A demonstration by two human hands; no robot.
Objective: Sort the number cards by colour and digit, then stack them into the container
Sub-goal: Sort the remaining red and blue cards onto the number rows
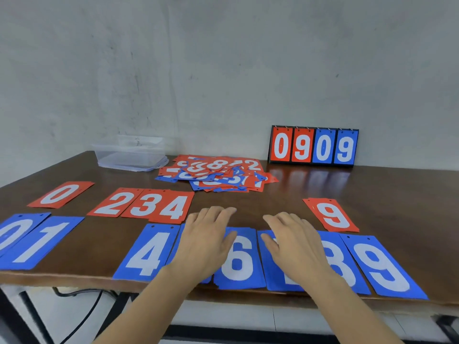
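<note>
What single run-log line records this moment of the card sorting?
stage: sorting; left hand: open, over blue row; right hand: open, over blue row; mixed pile: unsorted; clear container: empty

The left hand hides the digit on the card left of 6. The right hand covers most of the card right of 6 (a white scrap shows). The blue 0 runs off the left edge.

Table: dark wood, smooth, glossy; reflects scoreboard. Container: clear, smooth plastic. Number cards: thin flat sheet, matt finish; exact material not discernible. Wall: matt, rough, scuffed plaster.
</note>
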